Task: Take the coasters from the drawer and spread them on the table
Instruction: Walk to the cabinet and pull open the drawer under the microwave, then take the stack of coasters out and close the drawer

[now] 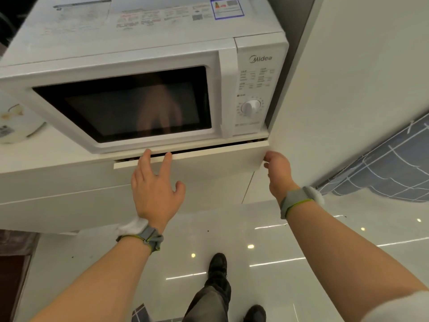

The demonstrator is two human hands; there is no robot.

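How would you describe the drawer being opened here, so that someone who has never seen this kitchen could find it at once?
Start at the white Midea microwave on the cream counter. Directly beneath it is the drawer, a plain handleless cream front. Unlike the flush panels beside and below, it stands slightly out with a dark gap along its top; the left hand has fingers on that top edge, and the right hand holds its right corner.

Both hands touch the slightly open drawer under the microwave: left hand at its top edge, right hand at its corner.
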